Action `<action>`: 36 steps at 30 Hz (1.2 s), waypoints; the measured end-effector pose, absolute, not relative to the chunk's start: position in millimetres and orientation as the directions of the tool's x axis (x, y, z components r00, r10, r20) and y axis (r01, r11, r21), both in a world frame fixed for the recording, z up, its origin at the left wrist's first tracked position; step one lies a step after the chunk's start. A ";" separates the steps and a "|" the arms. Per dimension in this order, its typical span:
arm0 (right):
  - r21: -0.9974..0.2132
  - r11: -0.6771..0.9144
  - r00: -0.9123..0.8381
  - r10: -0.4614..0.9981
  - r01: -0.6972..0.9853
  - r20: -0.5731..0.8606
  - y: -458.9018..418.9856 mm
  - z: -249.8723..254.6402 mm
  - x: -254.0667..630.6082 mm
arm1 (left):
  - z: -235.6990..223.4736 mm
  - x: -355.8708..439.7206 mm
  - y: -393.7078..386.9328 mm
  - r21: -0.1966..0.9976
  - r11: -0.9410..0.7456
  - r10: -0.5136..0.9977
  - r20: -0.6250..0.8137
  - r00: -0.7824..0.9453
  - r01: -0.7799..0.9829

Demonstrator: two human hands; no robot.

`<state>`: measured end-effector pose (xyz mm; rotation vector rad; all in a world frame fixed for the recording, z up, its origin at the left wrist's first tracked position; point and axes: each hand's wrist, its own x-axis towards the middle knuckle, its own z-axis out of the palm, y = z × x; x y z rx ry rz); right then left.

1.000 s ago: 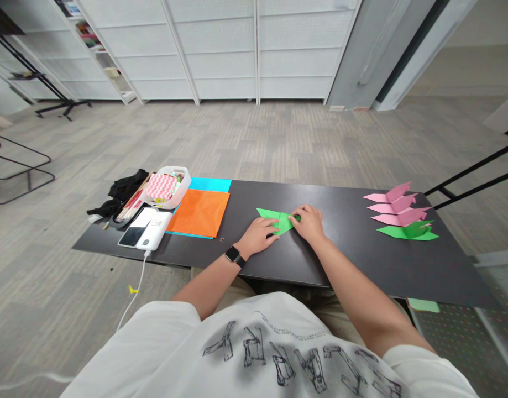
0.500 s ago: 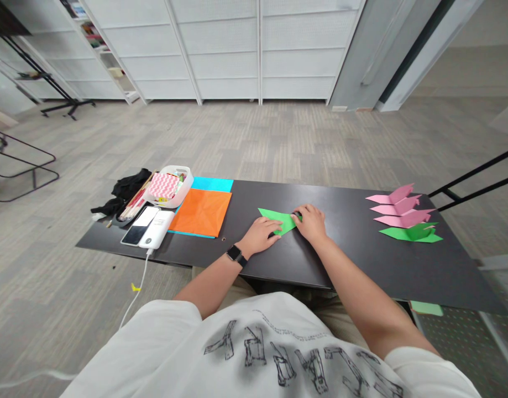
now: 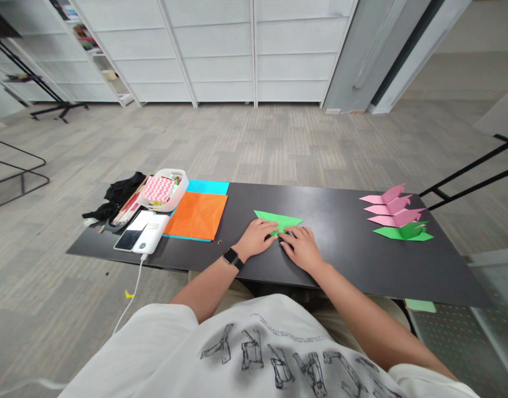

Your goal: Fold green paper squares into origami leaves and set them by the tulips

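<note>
A green sheet of paper (image 3: 282, 218), folded to a triangle with its long edge away from me, lies flat on the black table (image 3: 254, 196). My left hand (image 3: 260, 236) presses on its left part, fingers stretched out over the paper. From the right, my right hand (image 3: 301, 247) rests with spread fingers, its fingertips at the paper's near corner. That near corner is partly hidden under the fingers of both hands.
Orange paper (image 3: 199, 214) lies on blue paper (image 3: 208, 187) to the left. Beyond are a white basket (image 3: 179, 192), a phone (image 3: 131, 233), a power bank (image 3: 151, 235) and a black cloth (image 3: 123, 189). Three pink folded birds (image 3: 392, 207) and a green one (image 3: 404, 232) stand right.
My right hand has moved from the paper's right corner, left and nearer to me, to its near corner. The right corner now shows. My left hand stays on the paper; the view has shifted slightly.
</note>
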<state>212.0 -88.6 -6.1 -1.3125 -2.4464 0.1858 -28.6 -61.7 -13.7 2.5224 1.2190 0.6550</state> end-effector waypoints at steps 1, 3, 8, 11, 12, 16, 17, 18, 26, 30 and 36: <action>-0.264 0.564 -0.514 0.824 0.782 0.238 -89.7 -5.9 212.3 | -13.6 -28.5 -61.8 0.421 -0.613 0.789 0.281 0.547 0.669; -0.242 0.573 -0.531 0.818 0.783 0.219 -90.8 -5.1 213.0 | -13.7 -28.4 -62.0 0.424 -0.614 0.788 0.282 0.547 0.666; -0.245 0.577 -0.542 0.816 0.779 0.200 -89.8 -6.4 216.7 | -14.9 -29.3 -62.8 0.425 -0.619 0.784 0.288 0.550 0.660; -0.254 0.581 -0.547 0.814 0.773 0.196 -87.8 -7.6 220.0 | -14.9 -29.2 -62.8 0.423 -0.622 0.782 0.291 0.551 0.659; -0.255 0.586 -0.553 0.810 0.769 0.195 -87.2 -7.5 221.1 | -14.6 -28.9 -62.8 0.423 -0.620 0.783 0.292 0.549 0.661; -0.258 0.598 -0.565 0.801 0.759 0.198 -84.0 -4.1 225.0 | -12.8 -27.5 -62.9 0.421 -0.607 0.794 0.283 0.538 0.674; -0.255 0.596 -0.563 0.803 0.761 0.197 -82.6 -3.3 226.2 | -12.6 -27.3 -63.0 0.421 -0.605 0.796 0.281 0.537 0.676; -0.250 0.591 -0.558 0.807 0.767 0.195 -80.8 -2.7 227.8 | -12.6 -27.2 -62.9 0.423 -0.603 0.797 0.279 0.536 0.676; -0.187 0.446 -0.409 0.889 0.875 0.207 -52.3 -3.3 261.5 | -15.1 -28.3 -61.8 0.441 -0.603 0.796 0.277 0.538 0.665; -0.168 0.389 -0.346 0.907 0.906 0.240 -41.4 1.1 275.6 | -14.7 -27.8 -62.2 0.437 -0.598 0.800 0.275 0.533 0.672; -0.197 0.386 -0.327 0.904 0.901 0.276 -46.9 -0.6 262.2 | -14.5 -28.8 -62.2 0.436 -0.600 0.799 0.276 0.534 0.671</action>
